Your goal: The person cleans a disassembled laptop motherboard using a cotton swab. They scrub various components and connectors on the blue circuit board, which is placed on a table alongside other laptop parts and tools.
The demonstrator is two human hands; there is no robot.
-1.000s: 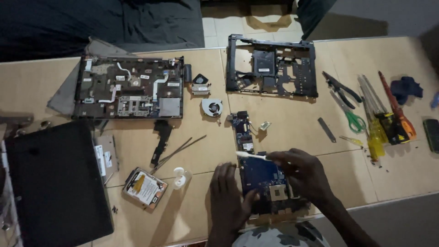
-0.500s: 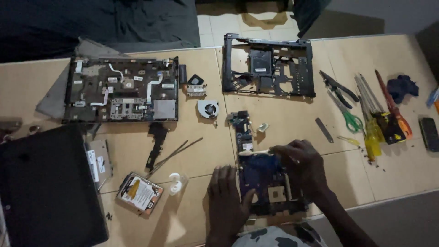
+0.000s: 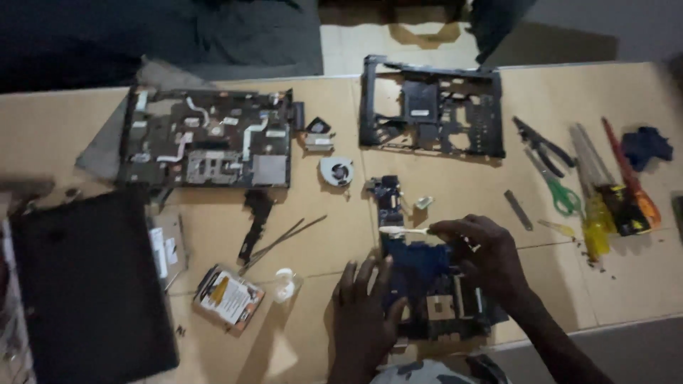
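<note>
— What is held by the right hand [image 3: 484, 252]?

— A thin white stick, probably a cotton swab [image 3: 403, 230], though the frame is blurred. It is pinched between the fingertips, the hand curled closed around it, and its tip is laid on the upper edge of the blue circuit board [image 3: 420, 274].

— And the left hand [image 3: 364, 313]?

— It is spread flat, fingers apart, and pressed on the board's left edge; nothing is gripped. The thumb is laid across the blue surface.

— Where is the board found?

— On the wooden counter [image 3: 455, 192], at the near edge, between the two hands. A square socket [image 3: 436, 307] is seen on its lower part.

— What is laid around it?

— A small round fan [image 3: 336, 171] is placed up and to the left, with a black frame [image 3: 432, 107] beyond it. An opened laptop base [image 3: 210, 139] is set at the far left. A drive with a yellow label [image 3: 228, 297] lies left of the left hand, near a small white bottle [image 3: 285, 283]. Green-handled scissors [image 3: 558, 188] and yellow-handled screwdrivers [image 3: 596, 206] are lined up well apart at the right.
</note>
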